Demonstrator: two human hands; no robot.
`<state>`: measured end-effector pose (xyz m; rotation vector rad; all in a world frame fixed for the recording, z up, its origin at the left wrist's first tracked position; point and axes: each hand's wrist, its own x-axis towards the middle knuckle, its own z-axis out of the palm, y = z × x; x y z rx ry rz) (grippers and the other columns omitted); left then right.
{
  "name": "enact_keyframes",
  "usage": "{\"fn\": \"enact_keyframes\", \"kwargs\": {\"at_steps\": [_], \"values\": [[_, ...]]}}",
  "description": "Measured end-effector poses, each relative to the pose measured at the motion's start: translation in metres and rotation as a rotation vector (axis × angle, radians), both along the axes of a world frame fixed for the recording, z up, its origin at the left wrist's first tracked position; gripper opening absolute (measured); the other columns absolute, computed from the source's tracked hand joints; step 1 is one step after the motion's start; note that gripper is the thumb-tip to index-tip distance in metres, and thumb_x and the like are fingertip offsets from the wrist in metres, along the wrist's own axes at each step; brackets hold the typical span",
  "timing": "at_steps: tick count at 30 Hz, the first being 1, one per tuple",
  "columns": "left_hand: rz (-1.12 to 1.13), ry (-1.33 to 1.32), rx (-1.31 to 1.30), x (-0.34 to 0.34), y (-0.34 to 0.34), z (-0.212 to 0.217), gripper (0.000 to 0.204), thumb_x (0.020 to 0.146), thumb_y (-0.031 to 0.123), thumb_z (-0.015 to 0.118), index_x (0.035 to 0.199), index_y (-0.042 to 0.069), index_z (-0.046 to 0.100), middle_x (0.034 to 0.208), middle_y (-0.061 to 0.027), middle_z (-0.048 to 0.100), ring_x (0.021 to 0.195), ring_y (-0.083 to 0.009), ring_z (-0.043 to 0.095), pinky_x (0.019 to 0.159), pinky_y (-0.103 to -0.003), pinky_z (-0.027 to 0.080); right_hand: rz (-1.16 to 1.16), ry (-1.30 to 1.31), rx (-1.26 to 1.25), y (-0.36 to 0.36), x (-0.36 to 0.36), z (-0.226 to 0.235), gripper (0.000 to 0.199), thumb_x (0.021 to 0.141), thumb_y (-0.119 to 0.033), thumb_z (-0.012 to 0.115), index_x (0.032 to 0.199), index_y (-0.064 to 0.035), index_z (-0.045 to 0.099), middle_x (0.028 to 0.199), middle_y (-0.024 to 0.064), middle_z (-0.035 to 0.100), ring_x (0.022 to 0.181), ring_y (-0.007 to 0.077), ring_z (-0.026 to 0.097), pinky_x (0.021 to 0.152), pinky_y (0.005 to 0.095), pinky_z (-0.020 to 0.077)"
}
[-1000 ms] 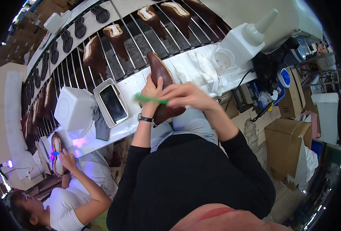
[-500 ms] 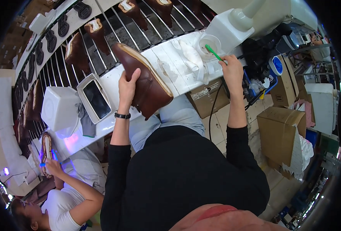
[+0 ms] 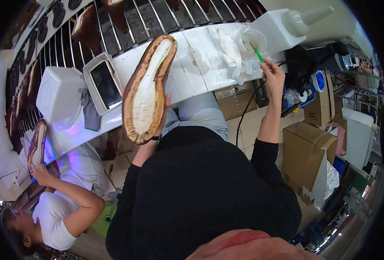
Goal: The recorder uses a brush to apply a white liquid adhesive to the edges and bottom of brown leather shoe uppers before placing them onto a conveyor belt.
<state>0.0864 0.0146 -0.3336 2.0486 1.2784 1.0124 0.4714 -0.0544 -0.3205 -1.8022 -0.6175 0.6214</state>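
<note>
A brown leather boot (image 3: 147, 93) is turned so its unsoled bottom faces me, showing a pale filler strip inside a tan edge. My left hand (image 3: 168, 102) grips it from behind; only some fingers show beside the boot. Off to the right, my right hand (image 3: 273, 73) pinches the green handle of a small brush (image 3: 259, 54). The brush's bristles are inside a round white cup (image 3: 262, 43) that stands at the base of a white squeeze bottle (image 3: 275, 29). A crumpled white cloth (image 3: 228, 51) lies left of the cup.
A barred conveyor rack (image 3: 144, 17) carrying boots curves along the white bench (image 3: 192, 60). On the left are a framed dark tray (image 3: 105, 84), a grey glove (image 3: 89, 110) and a white container (image 3: 57, 97). A co-worker handles another shoe (image 3: 37, 145). Cardboard boxes (image 3: 305, 147) stand at right.
My left hand has turned the boot from its leather side to its bottom and brought it nearer. My right hand has shifted slightly right in the picture, the brush still in the cup.
</note>
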Motion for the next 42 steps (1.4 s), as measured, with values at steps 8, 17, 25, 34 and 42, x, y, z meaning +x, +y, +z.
{"fn": "enact_keyframes", "kwargs": {"at_steps": [8, 17, 25, 34, 42], "values": [[-0.181, -0.926, -0.217, 0.039, -0.004, 0.007, 0.06, 0.094, 0.038, 0.058, 0.143, 0.008, 0.041, 0.142, -0.0141, 0.048, 0.137, -0.0237, 0.038, 0.118, -0.051, 0.006, 0.112, 0.39, 0.267, 0.045, -0.045, 0.034, 0.023, 0.096, -0.013, 0.06, 0.113, 0.0024, 0.063, 0.091, 0.0085, 0.069, 0.069, 0.0084, 0.056, 0.059, 0.0186, 0.0412], [-0.162, -0.485, 0.356, 0.034, 0.007, -0.049, 0.092, 0.073, 0.025, 0.084, 0.146, 0.019, 0.028, 0.146, -0.0158, 0.041, 0.137, -0.0313, 0.038, 0.116, -0.057, -0.007, 0.736, 0.007, 0.257, 0.003, -0.184, 0.085, 0.016, 0.075, 0.003, 0.076, 0.09, 0.0003, 0.074, 0.085, 0.0068, 0.067, 0.071, 0.0098, 0.059, 0.058, 0.0214, 0.041], [-0.115, -0.403, 0.277, 0.034, 0.004, -0.044, 0.097, 0.071, 0.023, 0.085, 0.147, 0.021, 0.024, 0.146, -0.0163, 0.04, 0.136, -0.0308, 0.04, 0.116, -0.056, -0.007, 0.47, -0.109, 0.215, 0.014, -0.184, 0.063, 0.013, 0.076, 0.001, 0.077, 0.089, -0.0003, 0.074, 0.081, 0.0058, 0.066, 0.068, 0.0089, 0.057, 0.056, 0.0217, 0.0384], [-0.164, -0.603, -0.058, 0.032, 0.0, -0.087, 0.09, 0.072, 0.014, 0.083, 0.142, 0.021, 0.028, 0.146, -0.0186, 0.04, 0.136, -0.0307, 0.04, 0.116, -0.056, -0.008, 0.649, -0.137, 0.227, 0.021, -0.182, 0.066, 0.009, 0.082, 0.002, 0.072, 0.091, 0.0043, 0.071, 0.082, 0.0053, 0.064, 0.071, 0.0083, 0.054, 0.062, 0.0208, 0.0399], [-0.152, -0.362, 0.088, 0.035, -0.005, -0.072, 0.089, 0.073, 0.012, 0.082, 0.141, 0.021, 0.026, 0.145, -0.0189, 0.041, 0.137, -0.0304, 0.038, 0.116, -0.056, -0.008, 0.345, -0.349, 0.086, 0.079, -0.15, 0.035, 0.016, 0.082, -0.015, 0.077, 0.083, 0.0, 0.072, 0.068, 0.0018, 0.06, 0.055, 0.0071, 0.039, 0.049, 0.0254, 0.0317]]}}
